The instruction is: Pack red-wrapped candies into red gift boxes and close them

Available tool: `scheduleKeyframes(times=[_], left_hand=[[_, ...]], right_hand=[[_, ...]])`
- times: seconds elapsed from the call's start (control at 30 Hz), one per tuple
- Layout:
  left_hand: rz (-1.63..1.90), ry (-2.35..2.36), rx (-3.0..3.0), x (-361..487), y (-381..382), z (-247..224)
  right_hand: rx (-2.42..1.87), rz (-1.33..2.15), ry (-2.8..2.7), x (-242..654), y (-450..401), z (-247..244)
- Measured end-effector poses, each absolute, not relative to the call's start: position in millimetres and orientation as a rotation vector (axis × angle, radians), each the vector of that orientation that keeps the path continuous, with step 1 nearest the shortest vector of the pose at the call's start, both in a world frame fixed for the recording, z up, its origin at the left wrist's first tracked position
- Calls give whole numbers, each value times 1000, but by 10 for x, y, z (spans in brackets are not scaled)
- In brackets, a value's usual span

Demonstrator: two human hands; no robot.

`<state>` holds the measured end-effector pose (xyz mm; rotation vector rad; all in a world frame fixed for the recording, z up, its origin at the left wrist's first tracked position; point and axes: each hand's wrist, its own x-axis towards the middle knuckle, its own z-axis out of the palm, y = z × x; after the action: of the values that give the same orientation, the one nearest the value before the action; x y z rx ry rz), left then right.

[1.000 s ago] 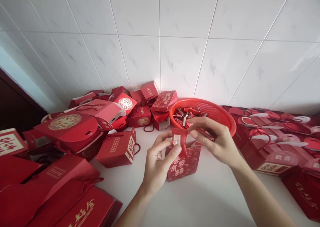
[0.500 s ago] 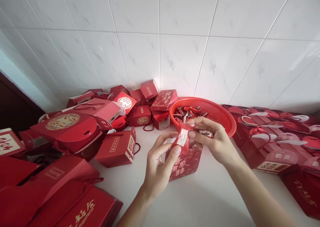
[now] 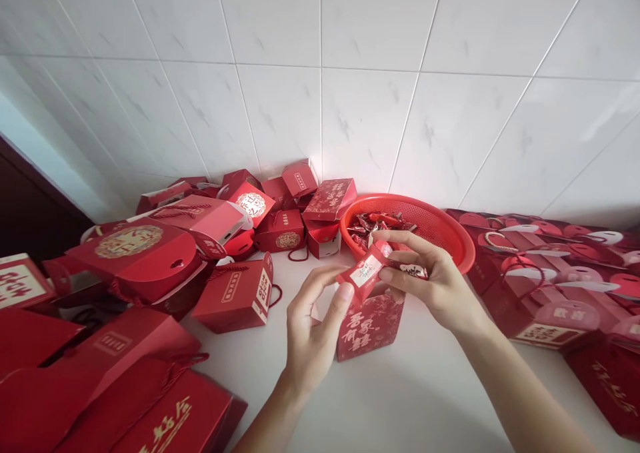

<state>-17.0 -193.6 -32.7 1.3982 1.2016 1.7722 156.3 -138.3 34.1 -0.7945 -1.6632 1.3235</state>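
Observation:
A red wrapped candy (image 3: 366, 271) with a white printed label is held between my two hands above a small red gift box. My left hand (image 3: 313, 320) has its thumb and fingertips at the candy's left end. At its right end, my right hand (image 3: 433, 276) pinches it with thumb and forefinger. A second, darker wrapped candy (image 3: 413, 269) sits within my right hand's fingers. Below stands the red gift box (image 3: 370, 330) with white characters on its front; its opening is partly hidden by my hands and the candy.
Behind my right hand stands a red plastic basket (image 3: 457, 240) with wrapped candies (image 3: 377, 223) in it. Many red gift boxes (image 3: 145, 246) are heaped on the left. Rows of handled boxes (image 3: 545, 306) line the right. A tiled wall (image 3: 370, 120) rises behind the white tabletop (image 3: 390, 406).
The labelled candy has turned and tilted, its right end up in my right fingers. My left thumb has slid back from its label to its left edge, showing more of the box front.

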Motion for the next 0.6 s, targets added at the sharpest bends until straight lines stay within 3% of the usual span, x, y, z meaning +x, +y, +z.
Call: scheduleKeyframes(times=[0.2,0.6], left_hand=[[1855,1236,1427,-170,-1947,-379],[1750,1242,1252,-225,-1946,-302]], right_hand=[[-847,1259,-1605,1496,-1428,310],[-898,1463,-1510,1482,-1415,283]])
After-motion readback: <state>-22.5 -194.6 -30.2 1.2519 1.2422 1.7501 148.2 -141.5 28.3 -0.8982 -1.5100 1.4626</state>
